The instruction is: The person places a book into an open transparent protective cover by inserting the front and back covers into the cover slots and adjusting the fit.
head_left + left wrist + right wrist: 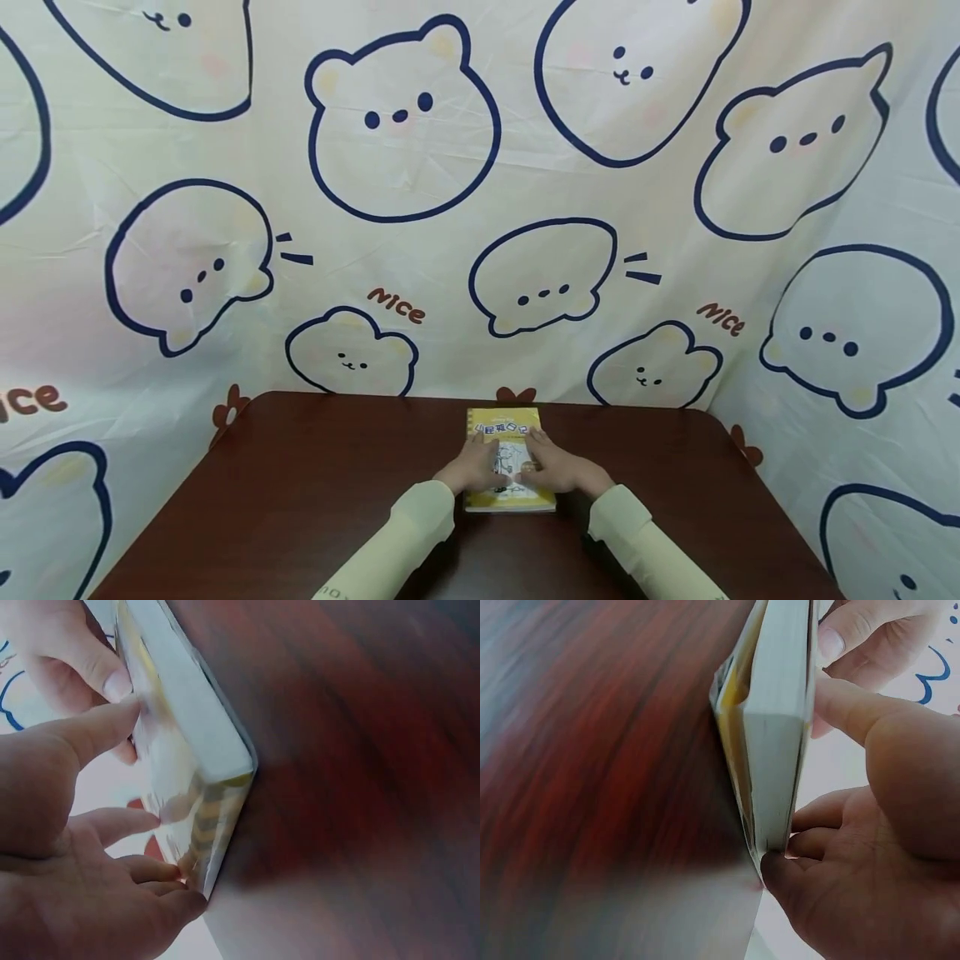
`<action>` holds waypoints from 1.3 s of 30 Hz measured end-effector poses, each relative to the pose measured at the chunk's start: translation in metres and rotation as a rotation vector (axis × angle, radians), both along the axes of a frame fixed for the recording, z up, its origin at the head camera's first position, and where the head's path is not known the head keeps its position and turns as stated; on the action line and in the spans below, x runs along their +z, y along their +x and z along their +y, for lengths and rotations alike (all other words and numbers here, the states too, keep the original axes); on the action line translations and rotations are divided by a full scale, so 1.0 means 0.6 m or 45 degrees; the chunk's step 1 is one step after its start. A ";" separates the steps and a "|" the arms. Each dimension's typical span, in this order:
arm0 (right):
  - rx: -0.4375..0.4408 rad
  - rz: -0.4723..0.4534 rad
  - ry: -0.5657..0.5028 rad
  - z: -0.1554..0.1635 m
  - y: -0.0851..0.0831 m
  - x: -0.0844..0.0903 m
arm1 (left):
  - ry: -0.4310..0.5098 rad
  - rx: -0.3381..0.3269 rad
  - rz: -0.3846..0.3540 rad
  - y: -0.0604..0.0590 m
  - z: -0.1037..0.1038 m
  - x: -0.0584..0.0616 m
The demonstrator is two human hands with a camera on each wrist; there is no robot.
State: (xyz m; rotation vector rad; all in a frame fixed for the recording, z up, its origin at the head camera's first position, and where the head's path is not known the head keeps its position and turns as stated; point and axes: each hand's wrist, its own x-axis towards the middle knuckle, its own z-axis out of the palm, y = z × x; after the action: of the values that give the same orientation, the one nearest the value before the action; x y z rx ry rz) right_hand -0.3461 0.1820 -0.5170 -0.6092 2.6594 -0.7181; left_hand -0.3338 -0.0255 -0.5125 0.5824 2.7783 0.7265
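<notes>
A thin yellow book (504, 421) with a cartoon cover lies flat on the dark red-brown table (315, 475), near the middle. Both hands are on it, in pale yellow sleeves. My left hand (478, 467) holds its left side and my right hand (553, 472) holds its right side. In the left wrist view the thumb lies over the cover of the book (187, 735) while the curled fingers (161, 889) press its near corner. In the right wrist view the thumb is on the cover and the fingertips (784, 874) hook the lower edge of the book (780, 735).
A cream cloth (480, 208) printed with blue-outlined bears hangs behind the table and at both sides. The rounded tabletop (675, 467) stretches left and right of the book; its far edge meets the cloth.
</notes>
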 end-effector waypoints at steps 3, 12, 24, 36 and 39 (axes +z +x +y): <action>0.009 -0.001 -0.005 -0.008 -0.001 0.001 | -0.062 -0.039 0.008 -0.004 -0.012 0.004; 0.026 0.023 0.024 -0.028 -0.007 0.000 | -0.073 -0.012 -0.042 -0.010 -0.038 0.011; 0.027 0.012 0.005 -0.037 -0.007 -0.005 | -0.018 0.072 -0.124 -0.007 -0.047 0.015; 0.018 0.024 0.008 -0.040 -0.004 -0.003 | -0.003 0.019 -0.105 -0.003 -0.053 0.005; 0.005 0.021 0.006 -0.040 -0.006 -0.004 | 0.004 0.002 -0.079 -0.007 -0.056 -0.002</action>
State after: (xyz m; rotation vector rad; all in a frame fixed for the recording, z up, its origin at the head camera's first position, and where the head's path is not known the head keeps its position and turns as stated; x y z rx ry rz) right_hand -0.3495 0.1579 -0.5192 -0.6220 2.6735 -0.7083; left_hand -0.3381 -0.0591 -0.5138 0.5483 2.7217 0.7368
